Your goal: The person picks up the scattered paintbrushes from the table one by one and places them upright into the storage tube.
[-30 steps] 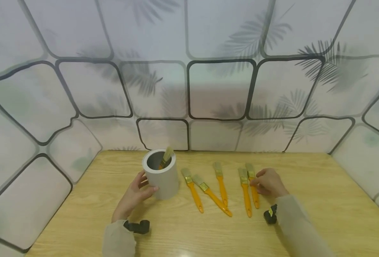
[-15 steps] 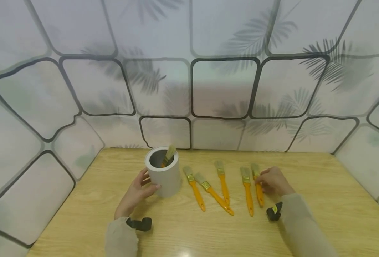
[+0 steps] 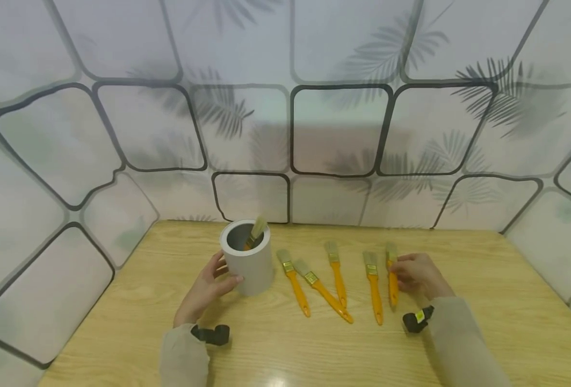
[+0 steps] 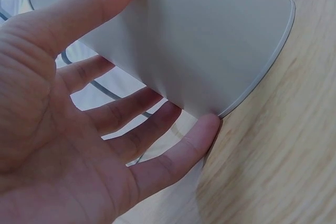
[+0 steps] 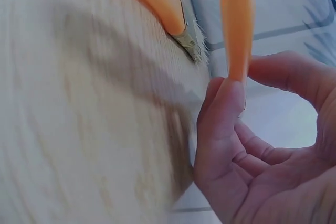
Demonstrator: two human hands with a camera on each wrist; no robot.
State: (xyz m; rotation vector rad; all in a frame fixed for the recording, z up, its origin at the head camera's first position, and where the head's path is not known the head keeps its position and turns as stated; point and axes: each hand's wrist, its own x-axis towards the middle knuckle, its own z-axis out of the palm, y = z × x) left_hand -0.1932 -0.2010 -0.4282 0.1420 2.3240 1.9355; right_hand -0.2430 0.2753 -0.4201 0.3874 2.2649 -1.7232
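In the head view a pale grey can [image 3: 252, 273] stands upright at left of centre, with one paintbrush [image 3: 257, 232] leaning in it, bristles up past the rim. My left hand [image 3: 207, 287] holds the can's left side, thumb across its front. The left wrist view has the fingertips [image 4: 206, 128] along the can wall, one near its bottom edge. My right hand [image 3: 419, 273] pinches the orange handle of another paintbrush [image 3: 393, 287] between thumb and fingers. In the right wrist view this orange handle [image 5: 237, 19] stands out from the table surface, casting a shadow.
Several orange-handled paintbrushes lie on the wooden table [image 3: 275, 349] between the hands. The nearest to my right hand is a paintbrush [image 3: 374, 290]; two others, including a slanted paintbrush [image 3: 325, 294], meet at their handle ends. A patterned wall [image 3: 329, 201] rises behind.
The paintbrush in my right hand has shifted right, away from its neighbour, and turned more upright in view. The left hand keeps its hold on the can. The head view has shifted slightly.
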